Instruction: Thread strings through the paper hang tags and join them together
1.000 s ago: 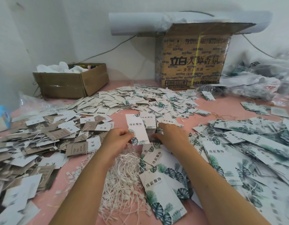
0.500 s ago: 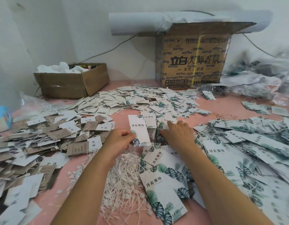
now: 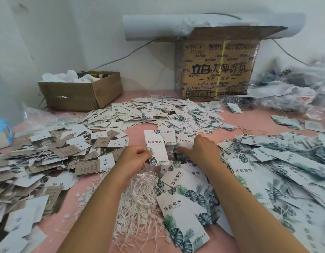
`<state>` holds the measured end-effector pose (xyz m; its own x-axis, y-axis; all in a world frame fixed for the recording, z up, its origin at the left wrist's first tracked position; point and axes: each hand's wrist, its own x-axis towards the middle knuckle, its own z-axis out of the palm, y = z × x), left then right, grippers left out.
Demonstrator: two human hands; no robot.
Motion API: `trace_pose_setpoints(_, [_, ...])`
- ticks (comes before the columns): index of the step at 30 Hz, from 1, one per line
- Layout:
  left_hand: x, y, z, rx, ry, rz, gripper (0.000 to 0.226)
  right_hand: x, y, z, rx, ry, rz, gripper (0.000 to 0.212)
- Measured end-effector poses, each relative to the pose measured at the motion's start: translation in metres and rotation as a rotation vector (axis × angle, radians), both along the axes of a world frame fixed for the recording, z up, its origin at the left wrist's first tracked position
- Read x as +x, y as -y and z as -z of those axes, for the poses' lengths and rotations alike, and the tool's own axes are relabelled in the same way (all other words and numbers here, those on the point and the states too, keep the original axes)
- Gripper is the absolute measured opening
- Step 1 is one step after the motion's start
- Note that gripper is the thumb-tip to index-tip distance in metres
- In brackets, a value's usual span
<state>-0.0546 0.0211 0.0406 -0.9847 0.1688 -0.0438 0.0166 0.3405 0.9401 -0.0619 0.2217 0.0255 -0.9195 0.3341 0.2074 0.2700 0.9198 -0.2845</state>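
Note:
My left hand (image 3: 133, 158) pinches the lower left edge of a tall white hang tag (image 3: 156, 146) with green leaf print, holding it upright above the table. Just to its right, my right hand (image 3: 202, 150) reaches palm down into a small stack of leaf tags (image 3: 183, 141), fingers bent onto them; whether it grips one is hidden. A loose heap of white strings (image 3: 139, 203) with plastic ends lies below my left hand. More large leaf tags (image 3: 183, 210) lie beside the strings.
Brown and white tags with strings (image 3: 48, 157) cover the left of the pink table (image 3: 136, 137). Small tags (image 3: 139, 114) spread across the middle back, strung leaf tags (image 3: 285, 165) pile at right. An open box (image 3: 79, 92) and a printed carton (image 3: 218, 70) stand at the back.
My right hand has slid forward and slightly right over the stack of leaf tags. My left hand keeps holding the same tag almost still.

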Motion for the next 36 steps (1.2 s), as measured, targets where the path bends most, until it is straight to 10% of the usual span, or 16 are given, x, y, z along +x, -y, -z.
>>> trace_pose_setpoints(8, [0.0, 0.0, 0.0, -0.03, 0.002, -0.001, 0.018, -0.003, -0.005, -0.001, -0.215, 0.09, 0.033, 0.05])
trace_pose_setpoints(21, [0.0, -0.001, -0.002, -0.031, 0.011, 0.0, 0.018, -0.001, 0.0, -0.027, -0.932, -0.299, -0.125, 0.039])
trace_pose_setpoints(36, [-0.001, 0.0, -0.001, -0.017, 0.0, -0.04, 0.02, 0.0, 0.017, -0.022, -0.899, -0.093, -0.206, 0.033])
